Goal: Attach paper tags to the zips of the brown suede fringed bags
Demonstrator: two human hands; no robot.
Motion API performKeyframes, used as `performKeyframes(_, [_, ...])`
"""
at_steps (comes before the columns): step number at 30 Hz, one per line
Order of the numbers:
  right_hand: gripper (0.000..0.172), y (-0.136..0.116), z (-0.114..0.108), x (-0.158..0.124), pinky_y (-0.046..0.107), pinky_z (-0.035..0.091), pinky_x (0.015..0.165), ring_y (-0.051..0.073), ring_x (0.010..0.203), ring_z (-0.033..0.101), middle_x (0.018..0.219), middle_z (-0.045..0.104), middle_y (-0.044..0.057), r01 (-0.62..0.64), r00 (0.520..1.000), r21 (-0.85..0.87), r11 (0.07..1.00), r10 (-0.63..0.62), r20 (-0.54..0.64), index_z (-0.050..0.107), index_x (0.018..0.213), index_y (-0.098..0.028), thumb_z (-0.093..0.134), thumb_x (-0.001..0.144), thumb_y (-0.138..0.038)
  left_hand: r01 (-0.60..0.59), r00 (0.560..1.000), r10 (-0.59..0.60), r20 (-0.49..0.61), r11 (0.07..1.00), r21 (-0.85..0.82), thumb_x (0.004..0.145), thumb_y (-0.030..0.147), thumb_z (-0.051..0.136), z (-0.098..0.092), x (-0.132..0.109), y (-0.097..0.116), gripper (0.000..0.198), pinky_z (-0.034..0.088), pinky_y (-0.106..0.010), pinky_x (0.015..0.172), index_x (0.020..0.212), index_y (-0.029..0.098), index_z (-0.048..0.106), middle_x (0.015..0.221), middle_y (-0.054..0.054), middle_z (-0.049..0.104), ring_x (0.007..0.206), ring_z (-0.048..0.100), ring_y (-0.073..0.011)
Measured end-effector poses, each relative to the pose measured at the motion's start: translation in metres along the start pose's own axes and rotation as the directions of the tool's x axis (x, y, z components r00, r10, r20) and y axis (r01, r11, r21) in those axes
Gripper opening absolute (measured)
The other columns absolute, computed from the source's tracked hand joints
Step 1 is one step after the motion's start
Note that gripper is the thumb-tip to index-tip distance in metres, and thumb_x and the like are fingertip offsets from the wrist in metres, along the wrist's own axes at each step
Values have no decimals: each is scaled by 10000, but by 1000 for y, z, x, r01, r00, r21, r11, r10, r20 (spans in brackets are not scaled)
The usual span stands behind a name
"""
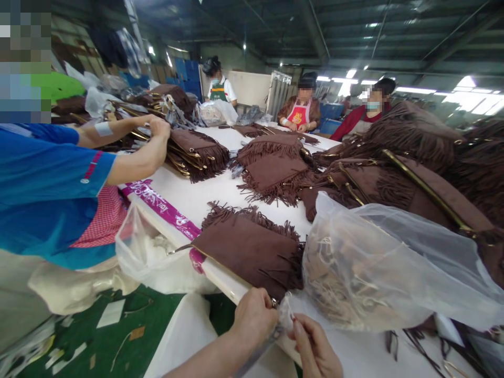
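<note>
A brown fringed bag [252,247] lies flat on the white table, its zipped edge toward me. My left hand [254,320] is closed at the bag's near corner, beside a small metal fitting [274,303]. Just to the right, the thumb and fingers of my right hand [315,346] pinch a thin white string [290,307]. Crumpled clear plastic [284,315] sits between my two hands. A grey strip [258,357] runs down below them; its upper end is hidden by my hands.
A clear plastic bag [354,262] full of pale stringy pieces stands at right. Brown fringed bags [275,163] are piled behind it and across the table. A co-worker in blue [51,178] handles a stack at left; several people sit or stand farther back. Scraps litter the green floor [137,315].
</note>
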State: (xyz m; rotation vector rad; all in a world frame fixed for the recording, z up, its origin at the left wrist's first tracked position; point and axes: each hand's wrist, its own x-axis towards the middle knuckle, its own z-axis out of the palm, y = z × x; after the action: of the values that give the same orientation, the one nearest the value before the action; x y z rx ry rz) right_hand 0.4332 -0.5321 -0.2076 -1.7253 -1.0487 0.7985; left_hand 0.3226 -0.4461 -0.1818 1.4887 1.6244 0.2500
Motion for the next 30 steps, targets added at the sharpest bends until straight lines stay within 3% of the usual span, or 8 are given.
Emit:
performKeyframes(4, [357, -12, 4, 5, 209, 436, 500, 135, 496, 544, 532, 570, -29, -17, 988, 18, 1000, 14, 151, 590, 911, -218, 432, 785, -512, -20, 1000, 20, 9, 1000, -15, 568, 210, 537, 0, -3, -3, 93, 317, -229, 554, 618, 167, 603, 625, 5, 569, 644, 513, -138])
performKeyframes(7, [341, -10, 2, 8, 202, 440, 491, 131, 479, 538, 501, 550, -38, -18, 991, 4, 1000, 18, 134, 592, 918, -229, 432, 794, -503, -38, 999, 38, 2, 999, -3, 566, 187, 532, 1, -5, -7, 107, 328, -224, 575, 644, 172, 603, 678, 2, 569, 681, 512, -138])
performKeyframes(10, [295, 0, -4, 15, 209, 485, 561, 144, 631, 591, 781, 645, 40, 89, 992, -16, 996, -88, 88, 614, 906, -223, 463, 796, -451, -61, 998, 61, -5, 998, 13, 574, 166, 510, 3, -8, -8, 123, 338, -221, 597, 657, 173, 600, 712, -3, 565, 698, 511, -134])
performKeyframes(13, [262, 9, -4, 24, 244, 511, 682, 194, 903, 587, 1088, 570, 109, 200, 976, -62, 978, -194, 97, 639, 861, -211, 487, 792, -413, -70, 997, 71, -18, 996, 57, 605, 198, 501, 4, -12, -4, 125, 339, -237, 614, 680, 173, 598, 738, -19, 583, 710, 522, -147])
performKeyframes(19, [231, 4, 11, 37, 295, 463, 803, 195, 989, 548, 1089, 544, 94, 257, 961, -209, 944, -226, 159, 621, 834, -227, 442, 823, -372, 30, 998, -33, -52, 998, -60, 681, 376, 491, -11, -2, -10, 238, 363, -254, 576, 696, 162, 594, 678, -49, 635, 654, 573, -176])
performKeyframes(24, [231, -4, 10, 37, 287, 437, 797, 178, 952, 552, 1038, 550, 79, 246, 957, -219, 944, -201, 210, 582, 767, -219, 401, 835, -345, 71, 985, -90, -150, 990, -123, 752, 483, 402, -29, 21, -16, 415, 364, -253, 490, 536, 154, 534, 411, -32, 534, 445, 541, -157])
performKeyframes(26, [228, -5, 9, 36, 291, 436, 790, 180, 935, 554, 1023, 556, 78, 238, 954, -213, 948, -187, 233, 580, 756, -219, 402, 827, -342, 53, 974, -69, -215, 996, -77, 745, 446, 445, -36, 32, -15, 358, 368, -257, 499, 622, 133, 566, 464, -39, 567, 461, 552, -159])
performKeyframes(30, [244, -14, 18, 34, 312, 451, 768, 182, 826, 584, 1036, 575, 85, 166, 955, -136, 977, -125, 268, 595, 710, -209, 428, 800, -363, -3, 945, 1, -327, 1000, -7, 679, 286, 566, -53, 60, -9, 341, 395, -265, 612, 962, 98, 531, 808, -92, 646, 682, 601, -181])
